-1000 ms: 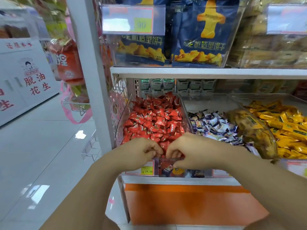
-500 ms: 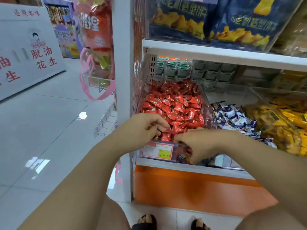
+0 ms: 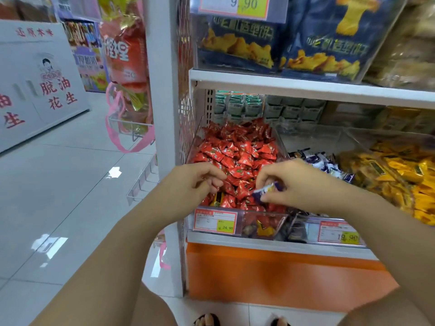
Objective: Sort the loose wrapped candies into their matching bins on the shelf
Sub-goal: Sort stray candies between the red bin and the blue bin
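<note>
**Operator:** What does the head view show of my hands?

**Observer:** Your right hand hangs over the front right corner of the clear plastic bin. Thumb and fingertips pinch a purple-and-white candy, a small flat pillow in a glossy, crinkled wrapper. The candy is held just above the pile, with one end poking out to the left of your fingers.

**Operator:** And the other one?

**Observer:** Your left hand is at the bin's front left, fingers curled down onto the red candies. I cannot tell whether it pinches one or only touches them.

**Operator:** What is in the bins?

**Observer:** The red candies are shiny little triangular and pillow-shaped packets, heaped high against the transparent walls. A yellow-and-black wrapped piece lies among them near your left fingertips. The next bin to the right holds purple-and-white wrappers like the one you hold. Beyond it lies a heap of yellow wrappers behind a curved clear lid.

**Operator:** Anything else around?

**Observer:** A paper price tag sits in a plastic holder on the front of the first bin. The bins stand on a white metal shelf above a smooth orange panel. Dark blue snack bags stand on the shelf above. The floor is glossy pale tile.
</note>
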Motion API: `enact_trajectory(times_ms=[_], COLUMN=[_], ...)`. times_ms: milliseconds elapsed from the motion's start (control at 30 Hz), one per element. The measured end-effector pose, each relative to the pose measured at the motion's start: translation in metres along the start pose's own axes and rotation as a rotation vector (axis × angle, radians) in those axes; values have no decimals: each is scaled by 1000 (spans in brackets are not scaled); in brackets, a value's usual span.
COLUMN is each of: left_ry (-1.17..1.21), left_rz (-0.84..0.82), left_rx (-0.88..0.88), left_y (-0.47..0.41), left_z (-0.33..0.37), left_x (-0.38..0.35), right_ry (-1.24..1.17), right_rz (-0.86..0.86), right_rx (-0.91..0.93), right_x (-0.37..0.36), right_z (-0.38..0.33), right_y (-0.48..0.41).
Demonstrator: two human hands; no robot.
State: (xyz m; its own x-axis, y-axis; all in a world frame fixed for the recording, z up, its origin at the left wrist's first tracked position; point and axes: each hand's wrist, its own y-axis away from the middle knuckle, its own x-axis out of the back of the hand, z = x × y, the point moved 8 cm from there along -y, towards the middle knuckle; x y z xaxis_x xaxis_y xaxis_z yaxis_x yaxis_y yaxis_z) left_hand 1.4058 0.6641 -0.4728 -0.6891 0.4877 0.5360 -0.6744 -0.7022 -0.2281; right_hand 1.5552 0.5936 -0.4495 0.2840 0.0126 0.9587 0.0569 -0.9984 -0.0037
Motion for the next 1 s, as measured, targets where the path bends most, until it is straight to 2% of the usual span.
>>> enact_trajectory(times_ms=[133,200,300,433,600,733,900,1000], left_ry=[-39,-35,-47,-70,-147,-162,-170,-192], left_rz=[73,106,142,195,223,230,218,206], left_rx=[-10,-7,-3,0,29,29,26,34], left_y=[0,3,10,24,35,35,33,33], left_z=[3,5,5,0,-10,-14,-15,-15], left_x=[5,9,13,21,29,31,30,30], right_ry=[-59,-49,-30,-47,-54,26,217,237], right_rz=[515,633,556,473,75,9,-112,-151], right_rx=[-142,-288,-346,-100,170,277,243,168], right_x=[56,65,55,43,-15,-38,-49,-49], right_z=[40,68,81,27,-44,-67,-57,-40], right_y=[24,37,38,24,-12,-43,-63,-66])
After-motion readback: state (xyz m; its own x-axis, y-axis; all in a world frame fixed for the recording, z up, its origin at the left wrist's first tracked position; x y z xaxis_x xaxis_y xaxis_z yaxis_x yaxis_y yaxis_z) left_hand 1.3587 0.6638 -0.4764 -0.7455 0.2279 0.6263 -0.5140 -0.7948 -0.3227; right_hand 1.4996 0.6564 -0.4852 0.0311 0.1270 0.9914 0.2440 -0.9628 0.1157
